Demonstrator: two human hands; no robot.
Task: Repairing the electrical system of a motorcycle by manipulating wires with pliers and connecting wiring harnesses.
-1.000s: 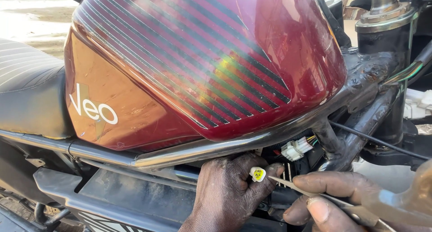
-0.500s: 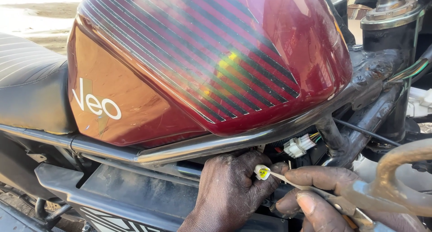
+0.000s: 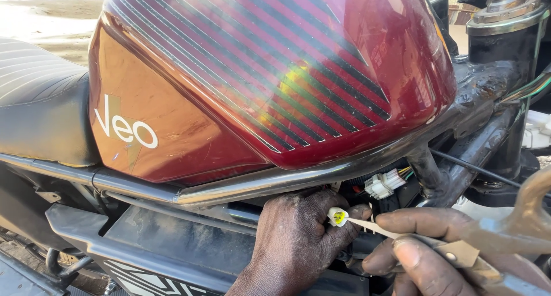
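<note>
Sunlit dirt behind a maroon fuel tank (image 3: pixel 270 72). Below its chrome rail (image 3: pixel 241 184), left hand (image 3: pixel 298 238) pinches a small white connector (image 3: pixel 337 217); right hand (image 3: pixel 425 253), fingers closed on scissors (image 3: pixel 459 253), has pushed the tip closer into the plug since a second ago — probing now engaged.

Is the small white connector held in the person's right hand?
No, the left hand pinches the small white connector, while the right hand holds a thin tool whose tip touches it.

hands: 2 | fuel tank (image 3: pixel 270 72): 1 | seat (image 3: pixel 40 106): 1 | white connectors: 2 | pliers (image 3: pixel 459 253): 1
</note>
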